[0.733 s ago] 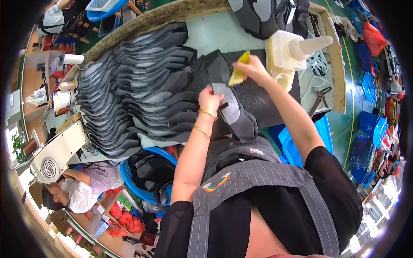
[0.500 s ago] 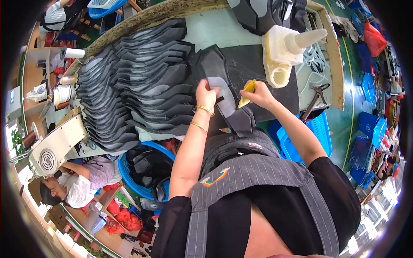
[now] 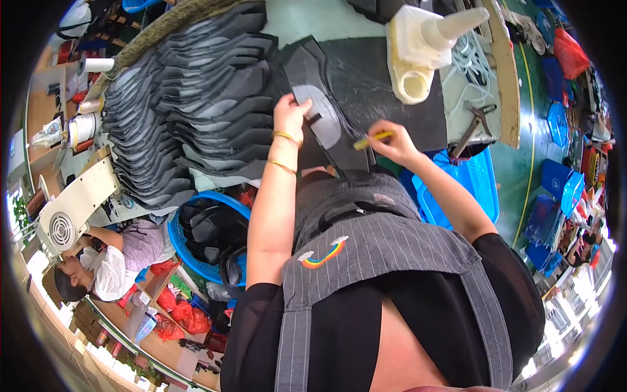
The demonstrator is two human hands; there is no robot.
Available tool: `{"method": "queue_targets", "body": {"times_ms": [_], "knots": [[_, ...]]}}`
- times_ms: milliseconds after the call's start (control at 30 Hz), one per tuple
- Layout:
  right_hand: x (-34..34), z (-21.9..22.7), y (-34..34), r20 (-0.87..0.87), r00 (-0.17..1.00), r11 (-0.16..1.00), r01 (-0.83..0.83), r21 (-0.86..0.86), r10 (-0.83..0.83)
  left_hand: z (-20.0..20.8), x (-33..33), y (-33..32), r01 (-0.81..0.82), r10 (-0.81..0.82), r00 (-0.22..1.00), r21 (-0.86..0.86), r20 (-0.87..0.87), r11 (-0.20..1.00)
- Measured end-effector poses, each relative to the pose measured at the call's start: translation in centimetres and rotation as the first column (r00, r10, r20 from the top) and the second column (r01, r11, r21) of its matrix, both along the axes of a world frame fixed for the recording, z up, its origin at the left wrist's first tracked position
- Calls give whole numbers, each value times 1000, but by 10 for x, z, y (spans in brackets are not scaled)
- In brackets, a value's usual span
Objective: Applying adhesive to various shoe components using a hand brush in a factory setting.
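My left hand (image 3: 291, 120) grips the edge of a black, shoe-upper-shaped piece (image 3: 304, 68) that has a light grey patch (image 3: 318, 112) on it, thumb on top. The piece lies near the table's front edge, partly over a dark mat (image 3: 366, 72). Just right of its lower end, my right hand (image 3: 396, 144) is closed on a small flat yellow tool (image 3: 375, 139); its exact kind is unclear. Beyond that hand stands a whitish plastic bottle (image 3: 410, 38) with a cone spout and a round opening low on its near side.
Long overlapping rows of similar black pieces (image 3: 215, 98) cover the table's left side. A blue basket (image 3: 175, 238) of black pieces stands below them. Pincers (image 3: 475, 127) and pale cords (image 3: 471, 62) lie right, above a blue crate (image 3: 450, 189). Another person (image 3: 134, 245) sits at the lower left.
The yellow tool has turned to lie nearly level, pointing left. My left hand and the grey-patched piece have shifted up and left in the view, whose whole scene has also shifted slightly.
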State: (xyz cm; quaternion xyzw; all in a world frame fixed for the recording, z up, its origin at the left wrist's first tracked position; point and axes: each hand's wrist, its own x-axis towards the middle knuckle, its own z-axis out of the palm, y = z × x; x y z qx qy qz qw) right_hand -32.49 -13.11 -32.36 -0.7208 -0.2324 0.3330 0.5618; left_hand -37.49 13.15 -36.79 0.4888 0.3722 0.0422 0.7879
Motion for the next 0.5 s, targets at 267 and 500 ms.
{"method": "queue_targets", "body": {"times_ms": [267,500], "knots": [[56,43,129,389,912,988,-152,19,133,23,6,9,41,-43,999,-362,2,931],[-21,26,48,365,882,953,-296,-59,297,25,-3,6,86,-70,994,-189,88,978]]}}
